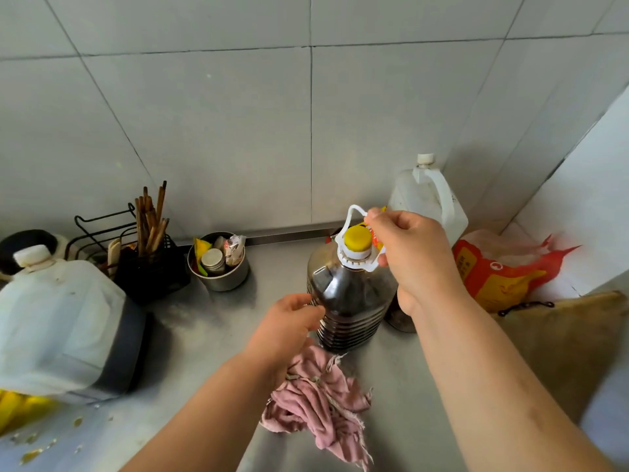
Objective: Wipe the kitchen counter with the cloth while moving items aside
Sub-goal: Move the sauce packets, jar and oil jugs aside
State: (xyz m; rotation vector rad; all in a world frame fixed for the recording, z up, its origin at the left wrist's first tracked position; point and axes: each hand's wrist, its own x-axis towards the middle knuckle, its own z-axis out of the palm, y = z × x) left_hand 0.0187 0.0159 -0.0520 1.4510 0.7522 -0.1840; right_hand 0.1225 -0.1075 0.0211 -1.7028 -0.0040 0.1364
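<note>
A large clear bottle of dark liquid (343, 301) with a yellow cap and a white carry handle stands on the steel counter (218, 335). My right hand (415, 260) grips the white handle above the cap. My left hand (289, 321) touches the bottle's lower left side with curled fingers. A crumpled pink cloth (316, 396) lies on the counter just in front of the bottle, partly under my left wrist; no hand holds it.
A white jug (429, 199) and a red-orange bag (503, 270) stand behind at the right. A wooden board (565, 335) lies right. A metal cup of packets (219, 264), a chopstick rack (149, 253) and a big white jug (58, 318) crowd the left. Yellow crumbs dot the near-left counter.
</note>
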